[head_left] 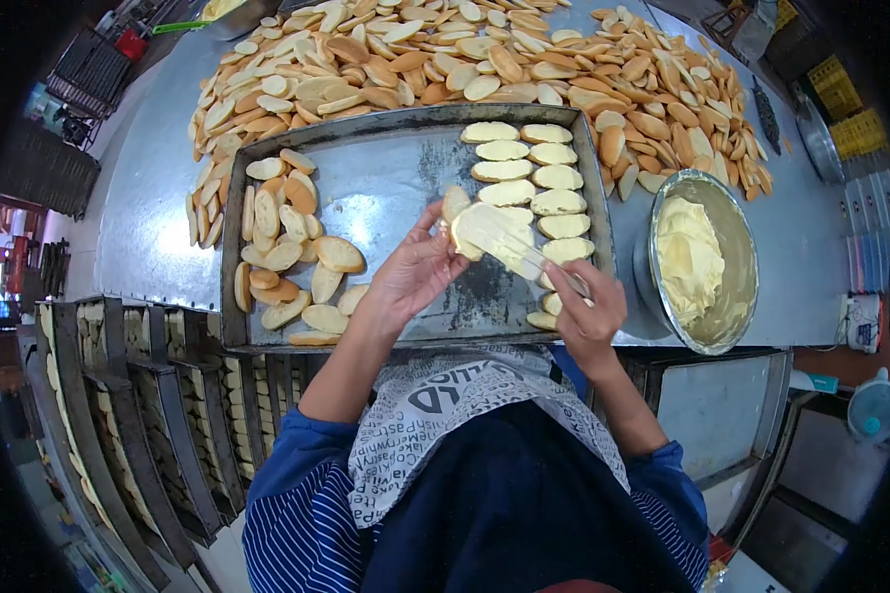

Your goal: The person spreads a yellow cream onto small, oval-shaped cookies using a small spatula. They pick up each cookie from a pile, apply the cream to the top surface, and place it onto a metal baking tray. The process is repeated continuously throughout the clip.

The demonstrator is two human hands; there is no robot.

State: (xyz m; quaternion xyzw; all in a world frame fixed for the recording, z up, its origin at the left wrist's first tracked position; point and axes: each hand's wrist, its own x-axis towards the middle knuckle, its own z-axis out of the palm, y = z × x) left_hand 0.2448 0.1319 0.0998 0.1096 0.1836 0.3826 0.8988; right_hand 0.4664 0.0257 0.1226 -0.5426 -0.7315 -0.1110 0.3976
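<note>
- At your far left, lower racked trays (176,435) hold rows of pale pieces; whether those are coated is too small to tell.
- In the left part of the large tray (230,247) on the desk (148,208), plain slices (283,257) lie loose and overlapping; these look left to coat.
- Your left hand (410,282) is over the middle of that tray, its fingers clamped on a bread slice (455,204), partly hidden by the blade.
- Your spatula (533,264) lies across the held piece with cream on its blade, so I judge this coating unfinished.
- Along the tray's right side, two columns of coated slices (558,177) look done; the outer column reaches nearer you than the inner.
- Your right hand (593,314) has its fingers closed around the spatula's handle.
- Beyond the tray, a large heap of plain slices (653,126) remains.
- At right, the bowl (739,262) still holds plenty of cream (687,259).
</note>
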